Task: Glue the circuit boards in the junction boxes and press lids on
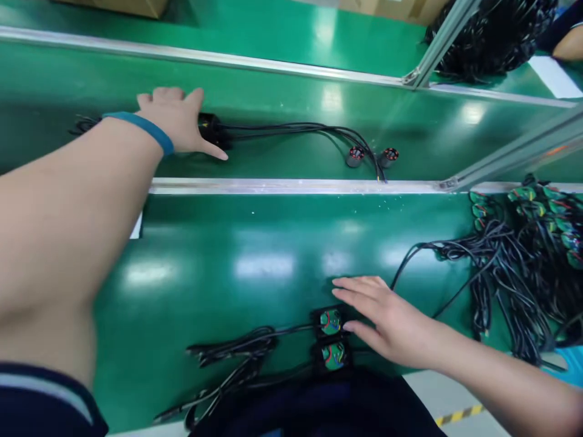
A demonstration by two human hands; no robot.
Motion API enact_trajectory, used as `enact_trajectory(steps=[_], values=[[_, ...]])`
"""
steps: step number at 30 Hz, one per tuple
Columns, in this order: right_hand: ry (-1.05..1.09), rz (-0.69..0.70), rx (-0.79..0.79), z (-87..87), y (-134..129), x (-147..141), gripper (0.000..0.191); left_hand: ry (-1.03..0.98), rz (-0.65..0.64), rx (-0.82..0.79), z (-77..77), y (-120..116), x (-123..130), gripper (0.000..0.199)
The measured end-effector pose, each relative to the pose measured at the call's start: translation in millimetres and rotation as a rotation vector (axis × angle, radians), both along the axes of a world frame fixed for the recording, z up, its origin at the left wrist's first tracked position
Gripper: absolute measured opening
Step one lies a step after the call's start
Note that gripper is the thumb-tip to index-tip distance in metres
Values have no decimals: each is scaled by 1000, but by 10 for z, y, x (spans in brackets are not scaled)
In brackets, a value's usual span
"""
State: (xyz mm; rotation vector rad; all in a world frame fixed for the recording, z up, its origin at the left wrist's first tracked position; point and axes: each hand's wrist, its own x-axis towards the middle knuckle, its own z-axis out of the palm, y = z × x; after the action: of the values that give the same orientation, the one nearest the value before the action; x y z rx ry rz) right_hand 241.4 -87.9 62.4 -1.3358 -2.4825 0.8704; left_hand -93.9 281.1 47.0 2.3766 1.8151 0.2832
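Observation:
My left hand (175,118), with a blue band at the wrist, reaches over the rear strip of the green bench. Its fingers are spread, palm down, beside a black part (210,128) that it partly covers. Black cables (291,128) run right from that part. Near my body, my right hand (380,315) has its fingers stretched out. Its thumb is close to a black housing with a round green circuit board (330,321); whether they touch I cannot tell. A second such housing (334,356) lies just in front, and bundled black cables (246,347) trail left.
Two small dark cylinders (355,156) stand behind the metal rail (291,186). A heap of cables with green boards (510,261) lies at the right. Slanted metal posts (505,152) rise there. Farther back are another cable pile (492,42) and a person's arm (569,44).

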Motion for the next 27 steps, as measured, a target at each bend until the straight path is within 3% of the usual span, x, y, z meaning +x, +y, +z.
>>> enact_trajectory(steps=[2, 5, 7, 10, 12, 14, 18, 21, 23, 26, 27], values=[[-2, 45, 10, -206, -254, -13, 53, -62, -57, 64, 161, -516, 53, 83], [13, 74, 52, -402, -354, -24, 55, -131, -272, -26, 321, -1630, 191, 69], [20, 83, 63, -453, -340, -20, 53, -150, -512, -159, 274, -2414, 301, 56], [30, 89, 76, -503, -276, -11, 48, -102, -649, -277, 3, -3265, 464, 43], [72, 56, 119, -556, -211, -12, 42, -61, -652, -305, -154, -3521, 557, 22], [142, 23, 189, -607, -149, -19, 36, -69, -597, -296, -167, -3614, 621, 20], [240, -14, 273, -591, -178, -48, 33, -93, -504, -263, 174, -3783, 660, 27], [219, 23, 218, -468, -391, -100, 36, 12, -499, -312, 360, -4028, 656, 28], [122, 60, 169, -387, -575, -160, 36, 72, -482, -355, 331, -4188, 642, 28], [-74, 59, 114, -342, -798, -268, 50, 88, -448, -316, 118, -4334, 562, 16], [-131, 49, 100, -350, -840, -299, 59, 82, -439, -279, 33, -4351, 513, 33]])
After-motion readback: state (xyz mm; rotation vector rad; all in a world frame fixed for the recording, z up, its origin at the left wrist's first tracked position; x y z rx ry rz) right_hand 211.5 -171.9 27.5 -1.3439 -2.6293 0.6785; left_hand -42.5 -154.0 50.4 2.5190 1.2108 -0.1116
